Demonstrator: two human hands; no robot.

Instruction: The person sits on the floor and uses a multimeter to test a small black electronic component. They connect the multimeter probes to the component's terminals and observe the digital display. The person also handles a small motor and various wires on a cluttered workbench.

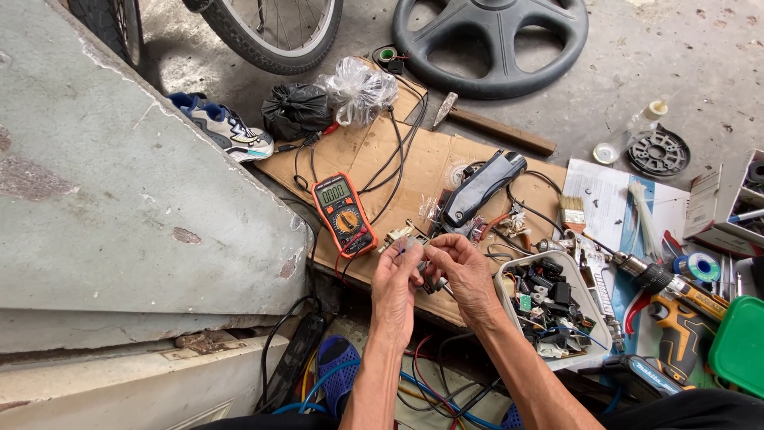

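Observation:
My left hand (395,285) and my right hand (461,272) meet over the near edge of a cardboard sheet (430,163). Both pinch a small metal electrical part (419,256) between the fingertips; its details are mostly hidden by my fingers. An orange and black multimeter (344,214) lies just to the left of my hands, with black leads (398,151) running across the cardboard. A grey and black tool housing (481,187) lies opened up just beyond my right hand, with loose wires around it.
A white tray (593,306) of small parts sits right of my right hand. A cordless drill (676,306), brush (571,212), cable ties and green box (742,344) lie further right. A hammer (489,125), steering wheel (489,40), tyre, bags and shoe (227,127) lie beyond. A concrete slab (119,199) fills the left.

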